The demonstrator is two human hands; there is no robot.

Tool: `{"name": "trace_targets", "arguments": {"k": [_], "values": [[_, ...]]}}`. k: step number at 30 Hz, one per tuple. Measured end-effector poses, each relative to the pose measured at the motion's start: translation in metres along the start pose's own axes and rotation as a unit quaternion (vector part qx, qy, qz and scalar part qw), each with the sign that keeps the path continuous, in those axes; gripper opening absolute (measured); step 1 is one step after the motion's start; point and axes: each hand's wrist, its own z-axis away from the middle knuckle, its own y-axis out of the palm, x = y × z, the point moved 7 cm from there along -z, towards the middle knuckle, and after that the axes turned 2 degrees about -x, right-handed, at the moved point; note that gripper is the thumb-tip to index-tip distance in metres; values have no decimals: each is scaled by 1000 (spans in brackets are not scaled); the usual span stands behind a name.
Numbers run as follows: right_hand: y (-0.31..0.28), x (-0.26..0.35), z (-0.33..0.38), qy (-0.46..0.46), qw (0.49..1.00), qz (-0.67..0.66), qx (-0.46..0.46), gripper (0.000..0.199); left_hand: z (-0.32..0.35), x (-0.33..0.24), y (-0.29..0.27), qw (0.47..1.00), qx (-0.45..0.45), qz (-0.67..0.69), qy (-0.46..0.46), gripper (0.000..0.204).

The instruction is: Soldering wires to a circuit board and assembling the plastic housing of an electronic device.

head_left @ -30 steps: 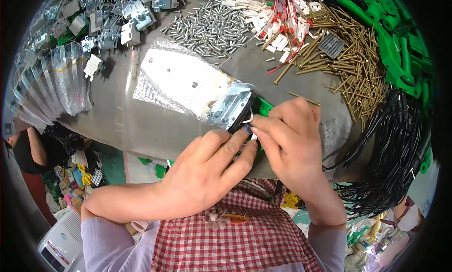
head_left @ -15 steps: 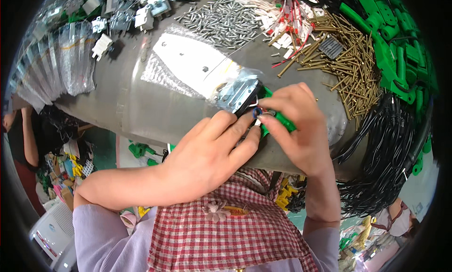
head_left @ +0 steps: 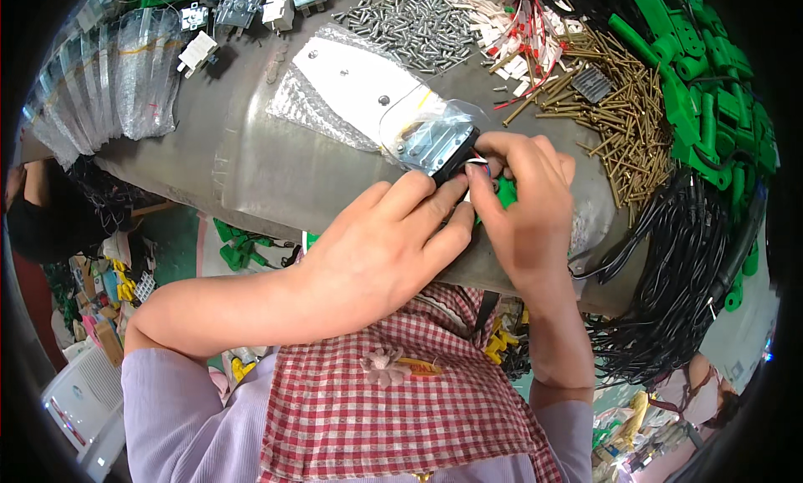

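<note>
A flat white plate (head_left: 355,86) with several holes lies on the bench, partly wrapped in clear bubble film. At its near end is a shiny metal piece (head_left: 431,144) under film, edged by a black part (head_left: 456,155). A green plastic part (head_left: 507,192) adjoins that edge, mostly hidden by my hands. My left hand (head_left: 376,249) reaches across with its fingers bent against the black edge and the green part. With thumb and fingers together, my right hand (head_left: 531,199) pinches thin wires (head_left: 477,160) beside the black edge; their ends are hidden.
Beyond the plate are piles of silver screws (head_left: 410,31) and white connectors with red wires (head_left: 535,40). Long brass screws (head_left: 615,115), green plastic handles (head_left: 711,107) and black cords (head_left: 661,265) lie to the right. Film sleeves (head_left: 113,81) and white switch blocks (head_left: 198,54) sit left.
The bench view has shifted slightly up and right. My right fingers have moved up closer to the black edge, and the blue wire loop seen before is now mostly covered.
</note>
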Motion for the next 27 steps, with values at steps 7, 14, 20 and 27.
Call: {"name": "trace_targets", "arguments": {"k": [7, 14, 20, 27], "values": [[-6, 14, -2, -54, 992, 112, -19, 11, -3, 0, -1, 1000, -6, 3, 13, 45], [-1, 4, -5, -38, 994, 98, 9, 11, -7, 2, 0, 1000, 9, 9, -3, 43], [-5, 5, 1, -58, 995, 74, -24, 10, -7, 1, 1, 1000, 1, -17, 21, 29], [3, 13, -10, -84, 980, 160, 87, 10, -5, 4, -1, 999, 28, 17, -10, 40]]}}
